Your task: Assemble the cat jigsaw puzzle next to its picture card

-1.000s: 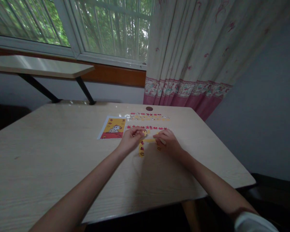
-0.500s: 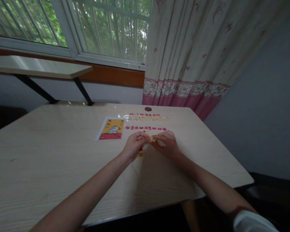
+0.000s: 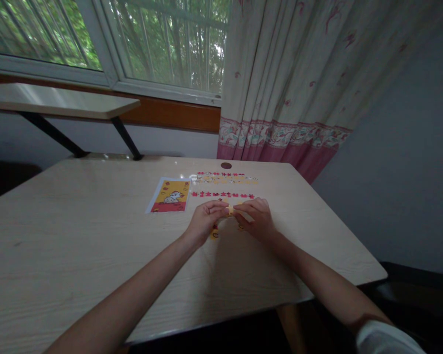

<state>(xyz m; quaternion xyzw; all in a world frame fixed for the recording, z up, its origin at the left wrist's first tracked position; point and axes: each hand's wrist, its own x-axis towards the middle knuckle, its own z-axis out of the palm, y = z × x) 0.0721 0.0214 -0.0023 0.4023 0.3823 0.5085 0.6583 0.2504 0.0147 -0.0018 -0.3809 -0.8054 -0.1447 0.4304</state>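
Note:
My left hand (image 3: 205,219) and my right hand (image 3: 256,217) meet fingertip to fingertip over the middle of the pale wooden table (image 3: 96,255). Both pinch small yellow puzzle pieces (image 3: 230,210) between them, held just above the tabletop. Under the hands lies a partly joined yellow strip of pieces (image 3: 214,233), mostly hidden. Behind the hands runs a row of red pieces (image 3: 221,194), and farther back a row of mixed yellow and red pieces (image 3: 225,178). A printed picture card (image 3: 170,195) with a white animal on yellow and red lies to the left.
A round cable hole (image 3: 226,165) sits near the table's far edge. A second desk (image 3: 59,101) on black legs stands under the window at the back left. A pink-hemmed curtain (image 3: 280,83) hangs behind the table's far right corner.
Both hands lifted off the yellow strip and came together, pinching pieces between their fingertips. The left hand drew slightly back toward me.

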